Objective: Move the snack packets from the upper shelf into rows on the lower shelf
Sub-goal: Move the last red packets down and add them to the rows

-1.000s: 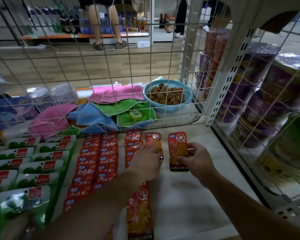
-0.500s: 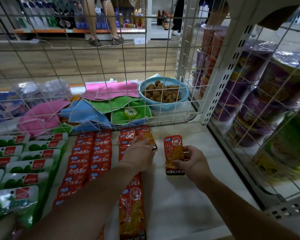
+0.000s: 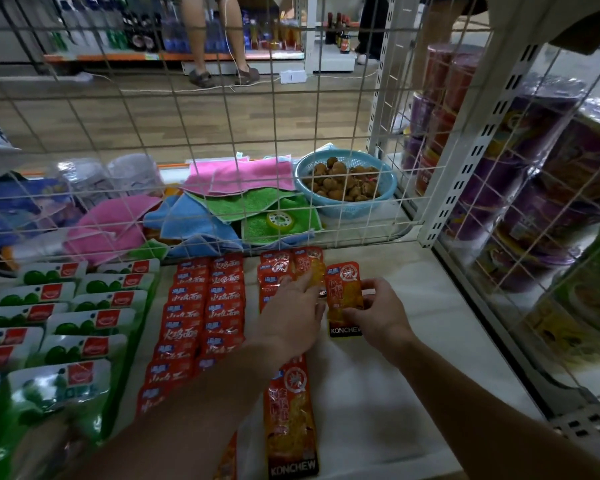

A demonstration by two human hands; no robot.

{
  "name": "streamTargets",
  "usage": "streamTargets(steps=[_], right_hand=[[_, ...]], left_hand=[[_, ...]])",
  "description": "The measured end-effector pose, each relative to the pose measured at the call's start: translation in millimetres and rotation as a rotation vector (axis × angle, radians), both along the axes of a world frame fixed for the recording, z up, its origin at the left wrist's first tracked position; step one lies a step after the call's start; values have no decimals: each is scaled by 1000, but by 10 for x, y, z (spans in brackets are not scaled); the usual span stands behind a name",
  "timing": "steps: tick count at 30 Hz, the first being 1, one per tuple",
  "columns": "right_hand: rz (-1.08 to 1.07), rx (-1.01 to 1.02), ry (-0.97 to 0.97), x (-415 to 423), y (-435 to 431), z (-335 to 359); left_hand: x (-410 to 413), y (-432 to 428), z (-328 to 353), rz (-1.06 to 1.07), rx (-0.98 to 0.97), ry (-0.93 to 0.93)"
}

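Now pinching one orange snack packet (image 3: 344,296) with the right hand (image 3: 378,315), thumb and fingers curled on its right side, flat on the white lower shelf (image 3: 430,341) just right of the orange column (image 3: 274,271) near the back. Pressing on that column with the left hand (image 3: 291,320), palm down, fingers straight and close together, fingertips on a rear packet just beside the pinched one. Nearer the front of the same column, a long orange packet (image 3: 290,420) lying lengthways. Left of that, two rows of red packets (image 3: 205,306), then two rows of green-and-white packets (image 3: 84,327). Behind the wire mesh (image 3: 201,147) at the back, pink, green and blue cloths (image 3: 250,174), a tape roll (image 3: 280,220) on a green one, and a blue basket (image 3: 361,212) of brown round bits. Off to the right, behind more mesh, stacked purple tubs (image 3: 534,209)
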State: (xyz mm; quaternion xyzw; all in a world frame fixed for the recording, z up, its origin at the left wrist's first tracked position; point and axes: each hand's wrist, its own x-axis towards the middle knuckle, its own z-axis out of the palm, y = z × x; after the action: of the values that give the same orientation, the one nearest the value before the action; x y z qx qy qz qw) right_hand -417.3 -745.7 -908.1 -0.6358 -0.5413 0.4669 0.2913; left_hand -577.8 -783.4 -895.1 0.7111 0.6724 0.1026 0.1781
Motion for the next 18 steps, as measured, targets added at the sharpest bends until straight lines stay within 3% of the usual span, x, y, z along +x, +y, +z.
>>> streamTargets(steps=[18], right_hand=[[88,171,-274,-568,164,-50]], left_hand=[[-762,-380,61,122,75,-24]])
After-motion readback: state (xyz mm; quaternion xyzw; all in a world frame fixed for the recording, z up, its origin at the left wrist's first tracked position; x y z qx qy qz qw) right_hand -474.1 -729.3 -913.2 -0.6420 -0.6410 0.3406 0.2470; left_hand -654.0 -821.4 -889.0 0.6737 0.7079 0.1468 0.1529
